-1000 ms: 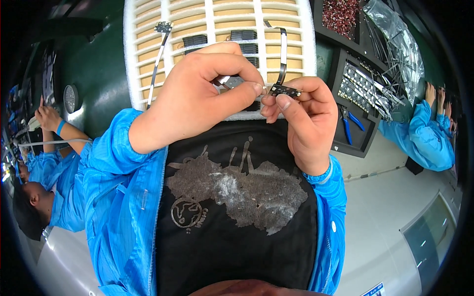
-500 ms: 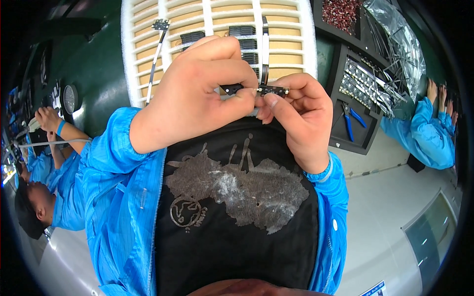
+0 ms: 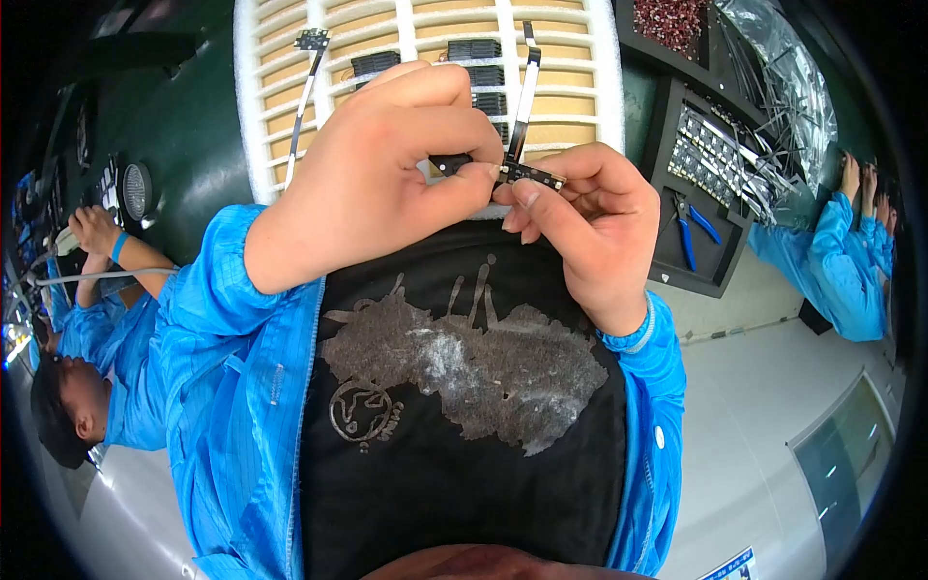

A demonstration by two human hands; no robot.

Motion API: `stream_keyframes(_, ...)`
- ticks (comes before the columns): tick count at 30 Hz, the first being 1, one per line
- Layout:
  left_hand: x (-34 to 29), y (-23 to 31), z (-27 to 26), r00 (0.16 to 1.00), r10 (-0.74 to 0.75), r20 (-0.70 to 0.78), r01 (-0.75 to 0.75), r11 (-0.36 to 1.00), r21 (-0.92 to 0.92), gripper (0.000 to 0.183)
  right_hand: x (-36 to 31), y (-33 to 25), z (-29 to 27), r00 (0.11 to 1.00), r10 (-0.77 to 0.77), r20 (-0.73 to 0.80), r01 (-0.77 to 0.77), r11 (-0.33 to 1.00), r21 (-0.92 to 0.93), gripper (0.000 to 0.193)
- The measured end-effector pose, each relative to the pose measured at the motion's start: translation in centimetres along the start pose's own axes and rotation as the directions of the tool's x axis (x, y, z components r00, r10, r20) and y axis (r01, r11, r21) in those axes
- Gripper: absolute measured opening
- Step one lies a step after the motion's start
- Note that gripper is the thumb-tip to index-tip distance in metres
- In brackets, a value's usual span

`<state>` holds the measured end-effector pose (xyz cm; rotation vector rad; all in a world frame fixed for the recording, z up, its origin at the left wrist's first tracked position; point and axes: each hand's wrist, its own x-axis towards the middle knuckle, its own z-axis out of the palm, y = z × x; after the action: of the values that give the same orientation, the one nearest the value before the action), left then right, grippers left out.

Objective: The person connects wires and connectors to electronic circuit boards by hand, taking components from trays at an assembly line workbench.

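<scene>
In front of my chest, both hands meet over a small black circuit board. My right hand is closed on the board, pinching it between thumb and fingers. My left hand is closed too, thumb and forefinger pressed together at the board's left end. A dark piece with a white dot shows inside its curl; whether it is joined to the board I cannot tell. From the board a thin black and white ribbon cable rises, slanting over the tray. The fingertips hide the place where the parts meet.
Beyond my hands lies a white foam tray with slots, holding stacked black parts and another board with a ribbon cable. To the right, black trays hold red bits, several boards and blue-handled cutters. Co-workers sit either side.
The ribbon cable now leans to the right where it stood nearly upright. The board's right end has tipped slightly downward. Both hands keep their pinch.
</scene>
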<state>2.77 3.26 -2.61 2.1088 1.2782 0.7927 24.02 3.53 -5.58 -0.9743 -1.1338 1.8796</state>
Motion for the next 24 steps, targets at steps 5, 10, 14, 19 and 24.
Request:
stream_keyframes(5, -0.2, -0.4, 0.1, 0.998, -0.035, 0.044, 0.041, 0.99, -0.132, 0.007, -0.1, -0.1, -0.1, 0.999, 0.032, 0.02, -0.033, 0.999, 0.028, 0.009)
stream_keyframes(10, -0.3, -0.1, 0.4, 0.99, -0.134, 0.052, 0.143, 0.964, -0.225, 0.006, 0.0, -0.1, -0.3, 1.0, 0.015, 0.019, -0.015, 0.999, 0.037, 0.009)
stream_keyframes(14, -0.1, -0.1, 0.3, 0.993, -0.104, 0.063, 0.116, 0.967, -0.227, 0.006, -0.2, -0.5, -0.1, 0.999, 0.036, 0.018, -0.036, 0.999, 0.01, 0.009)
stream_keyframes(19, -0.6, -0.3, 0.1, 0.986, -0.154, 0.065, 0.165, 0.956, -0.242, 0.006, 0.3, -0.8, 0.0, 0.996, 0.084, 0.042, -0.084, 0.996, 0.015, 0.01)
stream_keyframes(24, -1.2, 0.1, -0.1, 0.948, -0.302, 0.098, 0.316, 0.88, -0.354, 0.007, 0.6, -1.8, 0.7, 0.995, 0.085, 0.053, -0.083, 0.995, -0.049, 0.012)
